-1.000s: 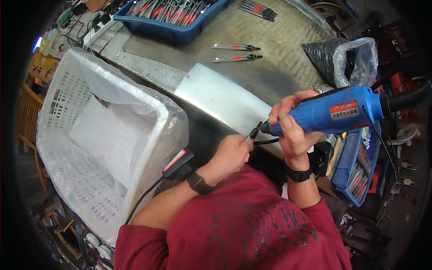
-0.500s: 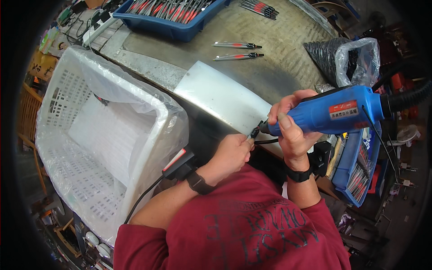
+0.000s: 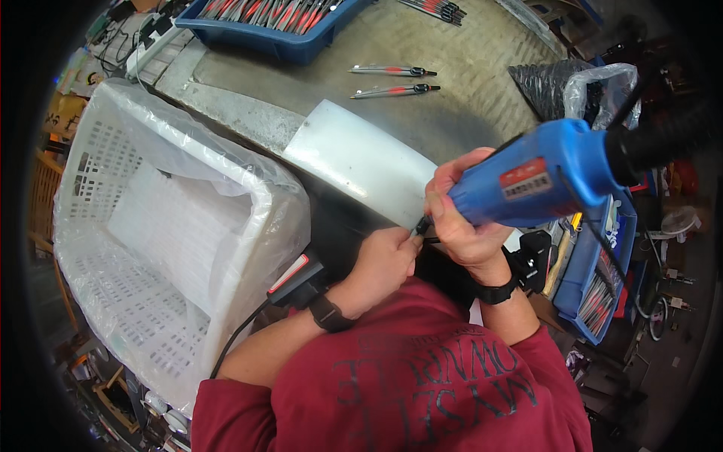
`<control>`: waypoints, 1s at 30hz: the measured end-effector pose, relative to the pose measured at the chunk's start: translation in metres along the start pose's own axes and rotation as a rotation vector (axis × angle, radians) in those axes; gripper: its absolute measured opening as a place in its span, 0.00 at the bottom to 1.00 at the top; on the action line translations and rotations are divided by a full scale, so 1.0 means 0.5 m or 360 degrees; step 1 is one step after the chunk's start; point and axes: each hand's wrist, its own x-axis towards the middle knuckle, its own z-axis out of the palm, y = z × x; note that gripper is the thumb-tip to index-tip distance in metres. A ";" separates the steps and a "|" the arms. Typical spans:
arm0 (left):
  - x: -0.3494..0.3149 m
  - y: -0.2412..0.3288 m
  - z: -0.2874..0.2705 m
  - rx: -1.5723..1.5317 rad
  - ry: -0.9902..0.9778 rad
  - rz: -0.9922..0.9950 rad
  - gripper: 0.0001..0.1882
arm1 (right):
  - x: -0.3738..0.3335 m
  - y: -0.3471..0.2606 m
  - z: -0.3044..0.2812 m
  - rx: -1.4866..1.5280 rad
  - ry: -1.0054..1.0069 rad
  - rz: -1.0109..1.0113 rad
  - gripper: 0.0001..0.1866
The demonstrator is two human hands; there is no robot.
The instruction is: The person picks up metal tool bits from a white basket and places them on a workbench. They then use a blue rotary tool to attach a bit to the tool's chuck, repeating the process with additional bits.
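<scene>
My right hand [image 3: 465, 235] is wrapped round a blue electric screwdriver [image 3: 489, 184], whose tip points down toward my left hand [image 3: 382, 262]. The left fingers pinch a small silver-and-black drawing compass [image 3: 422, 226], mostly covered by the hand. Its dark head meets the screwdriver's nose, though my right fingers hide the exact contact. Beyond them a white curved board [image 3: 361, 154] lies over the bench edge. Two similar compasses, one farther [image 3: 392, 71] and one nearer [image 3: 395, 91], lie side by side on the bench.
At left stands a white perforated basket [image 3: 252, 248] lined with clear plastic. A blue tray [image 3: 301, 47] full of compasses sits at the back, beside a small compass pile [image 3: 437, 9]. Right are a bag of black parts [image 3: 553, 87] and another blue tray [image 3: 580, 328].
The screwdriver has tilted, its rear end coming down and toward me, and its nose has moved slightly left. My left hand keeps the compass in nearly the same place.
</scene>
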 end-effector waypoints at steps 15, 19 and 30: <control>-0.025 0.031 0.007 -0.0170 -0.0120 -0.0053 0.13 | -0.009 -0.031 -0.069 0.1052 0.0867 0.0224 0.26; -0.014 0.081 0.000 -0.0009 -0.0023 0.0266 0.12 | -0.011 -0.019 -0.116 0.1109 0.1097 0.0149 0.24; 0.191 0.265 -0.018 0.1577 0.0852 0.1612 0.10 | -0.045 0.055 -0.209 0.1390 0.1241 0.0125 0.25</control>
